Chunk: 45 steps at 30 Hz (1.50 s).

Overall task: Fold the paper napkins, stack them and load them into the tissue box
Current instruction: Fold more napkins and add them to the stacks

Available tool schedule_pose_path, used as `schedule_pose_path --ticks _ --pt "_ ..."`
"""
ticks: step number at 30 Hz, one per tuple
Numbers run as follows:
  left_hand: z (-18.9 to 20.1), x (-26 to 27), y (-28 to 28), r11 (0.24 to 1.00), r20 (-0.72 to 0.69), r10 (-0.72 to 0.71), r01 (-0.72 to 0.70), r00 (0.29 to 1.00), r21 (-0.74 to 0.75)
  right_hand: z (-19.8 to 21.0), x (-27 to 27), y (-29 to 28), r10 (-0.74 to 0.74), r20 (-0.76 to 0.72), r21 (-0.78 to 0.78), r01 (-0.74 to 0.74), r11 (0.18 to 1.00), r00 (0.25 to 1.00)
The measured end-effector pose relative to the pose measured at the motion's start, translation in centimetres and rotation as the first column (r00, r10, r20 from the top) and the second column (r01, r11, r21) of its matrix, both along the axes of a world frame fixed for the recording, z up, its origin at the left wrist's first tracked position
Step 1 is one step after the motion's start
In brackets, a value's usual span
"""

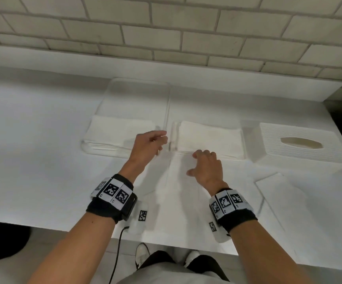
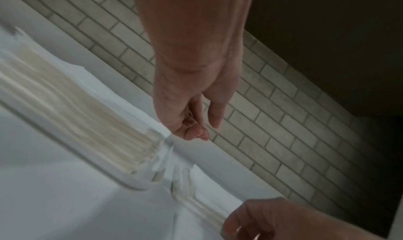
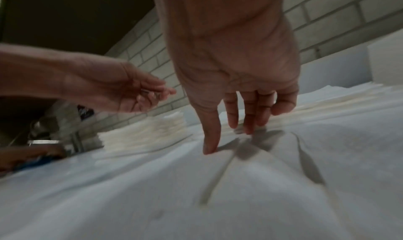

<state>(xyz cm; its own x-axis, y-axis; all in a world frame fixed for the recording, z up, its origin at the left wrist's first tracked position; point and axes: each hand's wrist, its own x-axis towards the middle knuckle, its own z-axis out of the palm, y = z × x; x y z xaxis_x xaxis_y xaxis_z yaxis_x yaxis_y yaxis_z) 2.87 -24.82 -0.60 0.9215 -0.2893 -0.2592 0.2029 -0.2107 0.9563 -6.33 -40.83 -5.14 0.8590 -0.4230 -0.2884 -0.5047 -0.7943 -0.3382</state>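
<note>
Pressing down with spread fingers (image 3: 211, 140), the right hand (image 1: 208, 170) rested on a large unfolded white paper napkin (image 1: 178, 193) that lay flat on the white tabletop (image 1: 32, 140) straight in front of the person. The thumb and fingertips touched the sheet near its far edge, and soft creases ran through the paper from the fingers back toward the near edge of the tabletop, which is the way the sheet's long axis appeared to run.

The left hand (image 1: 146, 148) hovered above the tabletop just left of the right one, its fingers (image 2: 196, 131) loosely curled toward the thumb; whether they pinched an edge of the paper cannot be told.

Beyond the hands stood two stacks of white paper napkins side by side, long axes running left to right: the left stack (image 1: 117, 136) sat in a shallow clear plastic tray (image 1: 137, 95), and the right stack (image 1: 211, 140) sat in a second clear holder, touching the far edge of the open sheet.

To the right of those stacks stood a white textured rectangular tissue box (image 1: 301, 146), its oval slot facing up and its long axis also left to right. A folded white napkin (image 1: 278, 193) lay flat in front of the box, angled on the tabletop. A pale brick wall (image 1: 166, 27) rose behind.
</note>
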Motion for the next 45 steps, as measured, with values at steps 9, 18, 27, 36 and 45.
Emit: schedule_pose_path --ticks 9,18,27,36,45 --pt "-2.2 -2.9 2.0 0.992 -0.103 -0.093 0.083 0.990 -0.096 1.6 0.2 0.5 -0.087 0.167 0.428 0.007 0.904 0.982" --pt "-0.8 -2.7 4.7 0.999 -0.016 -0.019 0.018 1.000 -0.047 4.4 -0.7 2.1 -0.131 0.194 0.678 -0.036 0.735 0.972" --pt "1.9 -0.1 7.1 0.996 0.090 0.073 -0.069 0.993 -0.047 0.3 -2.3 8.3 0.525 -0.102 0.050 -0.522 0.851 0.845" --pt "1.5 -1.2 6.5 0.989 0.029 0.054 -0.049 0.998 -0.141 3.3 -2.5 6.9 0.183 0.167 0.500 -0.243 0.831 0.969" --pt "2.8 -1.3 3.9 0.961 -0.139 -0.062 0.021 0.988 -0.277 8.9 -3.0 3.7 -0.444 0.251 0.948 -0.128 0.290 0.860"
